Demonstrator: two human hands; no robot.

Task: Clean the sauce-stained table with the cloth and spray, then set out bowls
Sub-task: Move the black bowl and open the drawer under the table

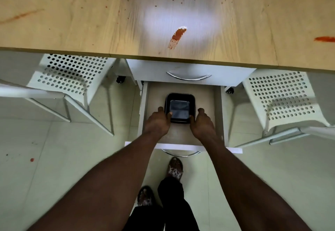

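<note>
A black square bowl [180, 98] sits in an open white drawer [218, 114] under the wooden table [90, 22]. My left hand [157, 122] grips the bowl's left rim, thumb over the edge. My right hand [201, 124] grips its right rim the same way. Red sauce marks the table: a thick smear [176, 37] near the front edge, a streak [20, 16] at the left, another streak [324, 39] at the right edge, and many small splatters. No cloth or spray bottle is in view.
A shut upper drawer with a metal handle [188, 77] sits just above the open one. White perforated chairs stand at the left [70, 74] and at the right [282, 100]. My feet [174, 169] are on the pale floor, which has a red spot [32, 159].
</note>
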